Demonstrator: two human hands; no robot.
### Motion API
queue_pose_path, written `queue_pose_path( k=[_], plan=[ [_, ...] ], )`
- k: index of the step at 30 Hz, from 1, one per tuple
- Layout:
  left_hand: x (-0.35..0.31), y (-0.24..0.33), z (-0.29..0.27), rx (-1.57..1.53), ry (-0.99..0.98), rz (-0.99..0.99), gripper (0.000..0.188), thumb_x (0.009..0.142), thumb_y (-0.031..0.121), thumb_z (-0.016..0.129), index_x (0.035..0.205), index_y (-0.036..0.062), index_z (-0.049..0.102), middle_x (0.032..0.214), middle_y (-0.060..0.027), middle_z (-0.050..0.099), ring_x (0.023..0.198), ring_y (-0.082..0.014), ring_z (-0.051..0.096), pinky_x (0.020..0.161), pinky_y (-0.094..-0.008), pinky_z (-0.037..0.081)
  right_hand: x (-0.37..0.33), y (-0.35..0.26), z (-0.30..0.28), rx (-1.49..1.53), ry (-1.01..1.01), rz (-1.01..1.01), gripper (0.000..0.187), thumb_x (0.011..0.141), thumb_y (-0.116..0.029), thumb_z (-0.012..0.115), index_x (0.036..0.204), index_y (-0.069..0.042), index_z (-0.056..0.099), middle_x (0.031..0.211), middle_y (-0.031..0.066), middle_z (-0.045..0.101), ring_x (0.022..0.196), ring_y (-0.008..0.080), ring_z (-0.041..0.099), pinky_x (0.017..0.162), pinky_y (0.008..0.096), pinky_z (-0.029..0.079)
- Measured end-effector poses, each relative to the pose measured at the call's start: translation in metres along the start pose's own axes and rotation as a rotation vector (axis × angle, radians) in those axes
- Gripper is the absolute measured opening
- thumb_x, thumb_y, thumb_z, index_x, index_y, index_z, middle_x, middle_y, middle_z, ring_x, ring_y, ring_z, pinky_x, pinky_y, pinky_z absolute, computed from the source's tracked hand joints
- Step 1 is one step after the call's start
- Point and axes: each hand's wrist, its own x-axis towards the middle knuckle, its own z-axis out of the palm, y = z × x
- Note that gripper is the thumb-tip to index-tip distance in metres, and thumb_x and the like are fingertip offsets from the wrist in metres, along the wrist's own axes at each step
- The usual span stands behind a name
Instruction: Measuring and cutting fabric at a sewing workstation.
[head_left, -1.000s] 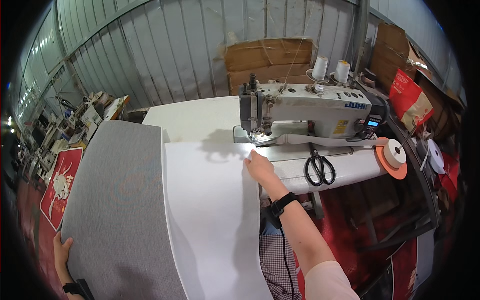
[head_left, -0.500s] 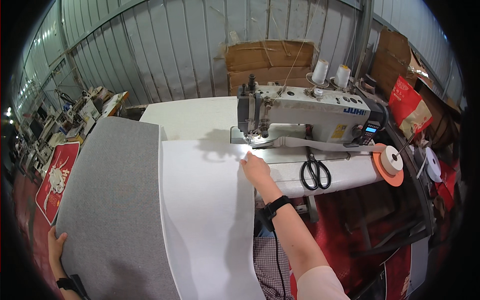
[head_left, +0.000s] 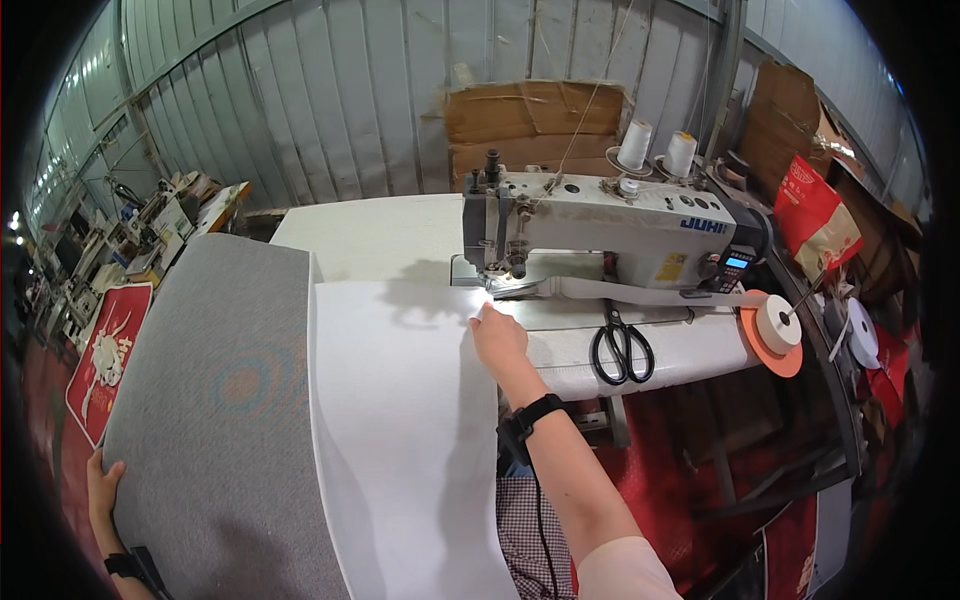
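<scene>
My right hand (head_left: 500, 340) pinches the right edge of a long white sheet (head_left: 400, 400), close to the needle and presser foot of a sewing machine (head_left: 610, 220). The sheet hangs over the near side of the table. Left of it lies a thick grey fabric panel (head_left: 215, 360) with a pale raised edge; I cannot tell whether both are one piece. At the panel's far left edge, my left hand (head_left: 102, 487) is closed round the border, thumb on top. A grey-white binding strip (head_left: 630, 292) runs from a roll (head_left: 777, 323) to the presser foot.
Black-handled scissors (head_left: 621, 352) lie on the table right of my right hand. Two white thread cones (head_left: 635, 145) stand behind the machine. A red bag (head_left: 815, 210) and cardboard are at the right. At the left are a cluttered bench (head_left: 215, 215) and a red printed sheet (head_left: 110, 355).
The whole view has shifted slightly, so the scene sits a little further left. Both hands keep their holds on the fabric, with no clear movement relative to the machine.
</scene>
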Motion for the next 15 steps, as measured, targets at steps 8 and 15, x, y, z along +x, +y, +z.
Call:
queue_pose_path(
  k=[8,15],
  plan=[
    [-0.006,0.051,0.001,-0.148,-0.158,0.101,0.061,0.072,0.028,0.067,0.116,-0.0107,0.051,0.103,-0.0158,0.062,0.096,-0.0244,0.058,0.088,-0.0336,0.042,0.005,0.001,0.000,-0.016,0.006,0.019,0.029,0.088,-0.029,0.054,0.103,-0.004,0.057,0.088,0.0163,0.066,0.086,0.0305,0.065,0.073,0.0401,0.052],
    [-0.008,0.055,0.001,-0.114,-0.103,0.103,0.063,0.071,0.032,0.068,0.114,-0.0107,0.052,0.100,-0.0145,0.063,0.093,-0.0225,0.058,0.086,-0.0326,0.044,0.005,0.001,0.001,0.011,0.046,0.019,0.027,0.088,-0.029,0.055,0.098,-0.004,0.060,0.088,0.0154,0.067,0.086,0.0306,0.065,0.072,0.0396,0.052]
  ],
)
